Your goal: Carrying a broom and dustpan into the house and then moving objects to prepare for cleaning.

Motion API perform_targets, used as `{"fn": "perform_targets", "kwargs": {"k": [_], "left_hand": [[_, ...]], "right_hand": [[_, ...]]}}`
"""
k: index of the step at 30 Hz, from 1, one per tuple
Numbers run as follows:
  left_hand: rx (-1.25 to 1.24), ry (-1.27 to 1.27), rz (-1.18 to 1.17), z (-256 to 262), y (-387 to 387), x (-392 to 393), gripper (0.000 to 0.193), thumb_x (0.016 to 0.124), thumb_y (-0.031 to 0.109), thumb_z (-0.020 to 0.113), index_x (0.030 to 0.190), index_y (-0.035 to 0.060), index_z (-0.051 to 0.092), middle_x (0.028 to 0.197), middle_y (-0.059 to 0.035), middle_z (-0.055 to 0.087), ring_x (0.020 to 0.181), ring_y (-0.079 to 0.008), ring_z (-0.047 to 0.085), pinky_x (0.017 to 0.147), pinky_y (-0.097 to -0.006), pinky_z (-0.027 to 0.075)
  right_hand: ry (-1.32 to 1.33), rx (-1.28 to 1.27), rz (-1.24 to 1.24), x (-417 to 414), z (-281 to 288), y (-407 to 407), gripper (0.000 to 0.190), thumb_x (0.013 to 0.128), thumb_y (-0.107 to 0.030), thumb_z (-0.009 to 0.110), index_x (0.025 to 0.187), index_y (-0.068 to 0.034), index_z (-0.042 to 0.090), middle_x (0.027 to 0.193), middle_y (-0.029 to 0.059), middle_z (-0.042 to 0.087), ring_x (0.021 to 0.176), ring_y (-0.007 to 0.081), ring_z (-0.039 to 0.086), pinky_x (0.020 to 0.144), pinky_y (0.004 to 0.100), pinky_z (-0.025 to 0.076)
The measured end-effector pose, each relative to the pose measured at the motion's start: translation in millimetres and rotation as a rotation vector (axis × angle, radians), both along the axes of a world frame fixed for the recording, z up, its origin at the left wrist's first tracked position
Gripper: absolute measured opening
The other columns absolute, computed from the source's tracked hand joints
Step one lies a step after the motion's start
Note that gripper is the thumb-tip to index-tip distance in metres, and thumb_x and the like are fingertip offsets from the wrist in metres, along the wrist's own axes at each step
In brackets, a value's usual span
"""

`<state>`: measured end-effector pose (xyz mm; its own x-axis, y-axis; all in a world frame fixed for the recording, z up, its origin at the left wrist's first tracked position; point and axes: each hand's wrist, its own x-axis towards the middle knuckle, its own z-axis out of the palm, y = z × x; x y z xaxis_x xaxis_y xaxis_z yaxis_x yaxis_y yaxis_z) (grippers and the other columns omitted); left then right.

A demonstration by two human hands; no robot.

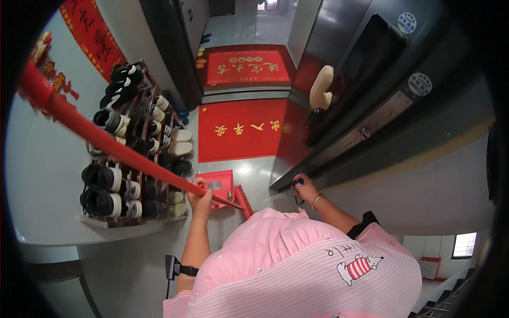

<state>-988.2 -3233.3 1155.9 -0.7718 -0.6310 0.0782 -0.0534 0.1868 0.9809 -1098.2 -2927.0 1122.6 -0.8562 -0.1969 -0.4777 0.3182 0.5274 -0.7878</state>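
My left hand (201,198) is closed around the red handle of a broom (131,153), which slants up to the upper left. The broom's red bristle head (243,200) is low, beside a red dustpan (224,181) on the floor. My left fingers also overlap the dustpan's upper left part, and whether they hold it too cannot be told. At the lower edge of the open metal door (294,155) is my right hand (304,189), closed on a small dark object with a blue part and a hanging strap.
A shoe rack (107,222) full of shoes stands at the left wall. Pale slippers (181,142) lie beside it. One red doormat (238,149) lies before the raised threshold, another (246,65) beyond it. Stairs with a railing (445,304) show at lower right.
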Motion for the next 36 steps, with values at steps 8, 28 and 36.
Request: {"fn": "perform_targets", "kwargs": {"k": [8, 28, 36], "left_hand": [[-0.023, 0.139, -0.156, 5.9, -32.6, -131.9, 0.017, 0.057, 0.001, 0.052, 0.073, 0.0036, 0.046, 0.072, -0.003, 0.043, 0.066, -0.013, 0.043, 0.062, -0.0231, 0.036], [-0.262, 0.418, -0.387, 46.5, -101.4, -499.6, 0.015, 0.061, 0.008, 0.056, 0.074, 0.0028, 0.05, 0.07, -0.0087, 0.048, 0.066, -0.0214, 0.049, 0.061, -0.0305, 0.038], [-0.174, 0.344, -0.462, 39.1, -110.4, -650.6, 0.011, 0.064, 0.008, 0.055, 0.071, 0.0044, 0.048, 0.067, -0.002, 0.048, 0.064, -0.0117, 0.048, 0.059, -0.0242, 0.039]], "right_hand": [[-0.021, 0.073, 0.121, -22.0, 29.8, -26.4, 0.022, 0.065, -0.003, 0.051, 0.086, -0.004, 0.046, 0.065, 0.0019, 0.048, 0.053, 0.008, 0.045, 0.047, 0.0222, 0.039], [0.76, -0.651, -0.667, -15.5, 210.7, -76.0, 0.042, 0.064, -0.025, 0.064, 0.09, -0.002, 0.04, 0.053, 0.0031, 0.043, 0.045, 0.0083, 0.039, 0.038, 0.0197, 0.03], [0.98, -0.045, -1.026, -28.3, 220.4, -98.5, 0.042, 0.065, -0.034, 0.059, 0.078, 0.004, 0.049, 0.045, 0.0022, 0.041, 0.038, 0.0073, 0.037, 0.035, 0.0176, 0.027]]}}
